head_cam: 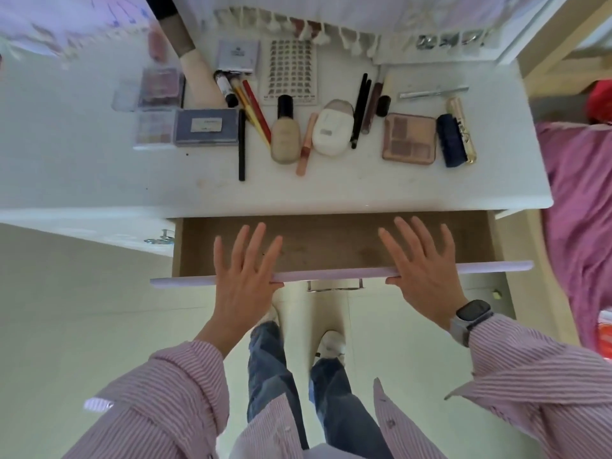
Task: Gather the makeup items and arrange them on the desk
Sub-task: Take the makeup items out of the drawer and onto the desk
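Several makeup items lie in a row on the white desk (pixel 331 190): a grey palette box (pixel 207 126), a foundation bottle (pixel 284 134), a white compact (pixel 332 130), a brown eyeshadow palette (pixel 410 139), a navy brush (pixel 449 140), pencils (pixel 256 109) and a sheet of lashes (pixel 290 71). Below the desk a drawer (pixel 331 246) stands pulled out, its brown inside bare. My left hand (pixel 243 276) and my right hand (pixel 420 270) lie flat with straight fingers over the drawer's lilac front edge (pixel 328 275).
A second grey box (pixel 236 56) and two pink palettes (pixel 162 87) sit at the desk's back left, beside a mirror reflecting them. A pink bedspread (pixel 583 207) is at the right. Pale floor (pixel 82 326) lies under the drawer, with my legs below.
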The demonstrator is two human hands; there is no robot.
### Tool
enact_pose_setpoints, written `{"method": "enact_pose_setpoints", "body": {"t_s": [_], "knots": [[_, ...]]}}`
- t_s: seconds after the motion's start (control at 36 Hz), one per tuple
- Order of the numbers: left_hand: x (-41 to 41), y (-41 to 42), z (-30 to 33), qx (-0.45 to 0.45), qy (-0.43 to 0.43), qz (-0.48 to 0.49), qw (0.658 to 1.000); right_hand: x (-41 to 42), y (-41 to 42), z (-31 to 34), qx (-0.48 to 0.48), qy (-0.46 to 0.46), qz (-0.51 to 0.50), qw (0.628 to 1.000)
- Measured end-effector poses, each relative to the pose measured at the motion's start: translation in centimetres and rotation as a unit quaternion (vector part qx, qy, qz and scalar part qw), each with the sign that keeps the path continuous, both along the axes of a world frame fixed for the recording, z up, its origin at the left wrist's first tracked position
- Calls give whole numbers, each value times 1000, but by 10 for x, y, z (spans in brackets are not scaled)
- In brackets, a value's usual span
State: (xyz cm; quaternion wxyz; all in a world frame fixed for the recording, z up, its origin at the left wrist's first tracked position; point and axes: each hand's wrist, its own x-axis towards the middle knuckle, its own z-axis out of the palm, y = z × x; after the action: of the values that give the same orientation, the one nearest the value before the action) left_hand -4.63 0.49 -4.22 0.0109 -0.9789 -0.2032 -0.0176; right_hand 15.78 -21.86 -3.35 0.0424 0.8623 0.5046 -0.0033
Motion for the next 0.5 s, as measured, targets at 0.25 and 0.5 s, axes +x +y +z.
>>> {"method": "enact_pose_setpoints", "body": {"t_s": [0.25, 0.5], "knots": [[17, 16, 4, -1, 27, -36, 999, 14, 12, -3, -34, -5, 28, 999], [40, 38, 9, 0, 94, -28, 995, 34, 29, 1, -39, -30, 32, 998]]}}
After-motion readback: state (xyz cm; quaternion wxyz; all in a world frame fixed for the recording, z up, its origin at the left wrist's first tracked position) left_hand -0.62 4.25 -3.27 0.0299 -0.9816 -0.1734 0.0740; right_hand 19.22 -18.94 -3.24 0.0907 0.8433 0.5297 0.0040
